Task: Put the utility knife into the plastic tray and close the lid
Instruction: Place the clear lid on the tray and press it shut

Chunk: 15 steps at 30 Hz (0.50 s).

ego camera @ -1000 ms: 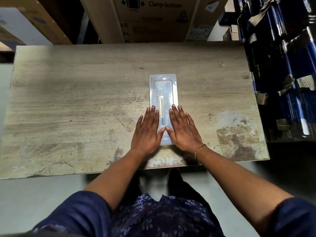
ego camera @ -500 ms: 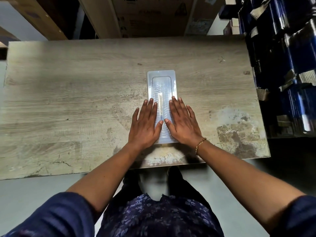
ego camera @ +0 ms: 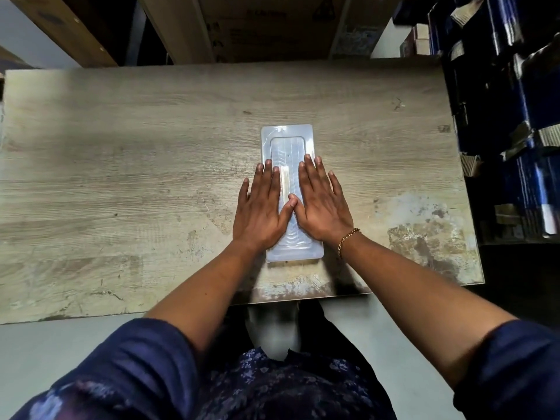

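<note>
A clear plastic tray (ego camera: 288, 140) lies lengthwise on the wooden table, its lid down flat over it. Through the lid a pale strip of the utility knife (ego camera: 285, 180) shows between my hands. My left hand (ego camera: 262, 212) lies flat on the tray's left edge with fingers spread. My right hand (ego camera: 321, 204), with a gold bracelet at the wrist, lies flat on the right edge. The two thumbs touch over the middle of the lid. Neither hand grips anything.
The worn wooden table (ego camera: 121, 183) has a chipped patch (ego camera: 424, 247) at the near right. Cardboard boxes (ego camera: 272, 25) stand behind the far edge. Stacked dark blue packages (ego camera: 509, 116) line the right side.
Both hands have slid forward along the tray, away from me, staying flat on the lid; the near end of the tray now shows behind the wrists.
</note>
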Tool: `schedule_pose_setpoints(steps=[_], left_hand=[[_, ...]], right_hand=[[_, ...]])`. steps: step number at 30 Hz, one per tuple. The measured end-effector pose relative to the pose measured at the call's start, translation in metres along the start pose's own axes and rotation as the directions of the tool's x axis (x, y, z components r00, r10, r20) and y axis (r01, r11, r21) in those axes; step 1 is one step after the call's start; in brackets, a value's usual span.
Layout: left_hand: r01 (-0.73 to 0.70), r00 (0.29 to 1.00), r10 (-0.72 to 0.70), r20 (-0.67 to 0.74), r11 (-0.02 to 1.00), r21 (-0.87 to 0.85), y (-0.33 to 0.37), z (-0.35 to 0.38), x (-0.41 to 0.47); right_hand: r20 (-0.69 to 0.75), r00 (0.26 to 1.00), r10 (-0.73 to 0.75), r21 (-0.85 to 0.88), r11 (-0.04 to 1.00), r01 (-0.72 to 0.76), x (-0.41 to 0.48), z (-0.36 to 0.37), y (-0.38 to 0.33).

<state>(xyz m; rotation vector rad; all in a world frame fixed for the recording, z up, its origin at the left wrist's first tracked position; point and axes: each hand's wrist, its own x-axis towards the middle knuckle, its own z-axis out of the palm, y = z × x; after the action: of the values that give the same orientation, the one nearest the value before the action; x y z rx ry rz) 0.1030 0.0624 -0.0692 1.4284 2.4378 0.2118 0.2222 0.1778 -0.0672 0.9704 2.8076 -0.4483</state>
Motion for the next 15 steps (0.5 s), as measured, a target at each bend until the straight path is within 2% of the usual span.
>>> schedule_pose_setpoints(steps=[11, 15], left_hand=[[-0.009, 1.000, 0.008, 0.017, 0.999, 0.030, -0.003, -0.002, 0.002], [-0.012, 1.000, 0.013, -0.017, 1.000, 0.019, -0.006, -0.011, 0.014]], right_hand=[[0.006, 1.000, -0.001, -0.024, 1.000, 0.001, 0.000, -0.003, 0.000], [-0.033, 0.999, -0.007, -0.004, 1.000, 0.007, 0.009, -0.014, -0.002]])
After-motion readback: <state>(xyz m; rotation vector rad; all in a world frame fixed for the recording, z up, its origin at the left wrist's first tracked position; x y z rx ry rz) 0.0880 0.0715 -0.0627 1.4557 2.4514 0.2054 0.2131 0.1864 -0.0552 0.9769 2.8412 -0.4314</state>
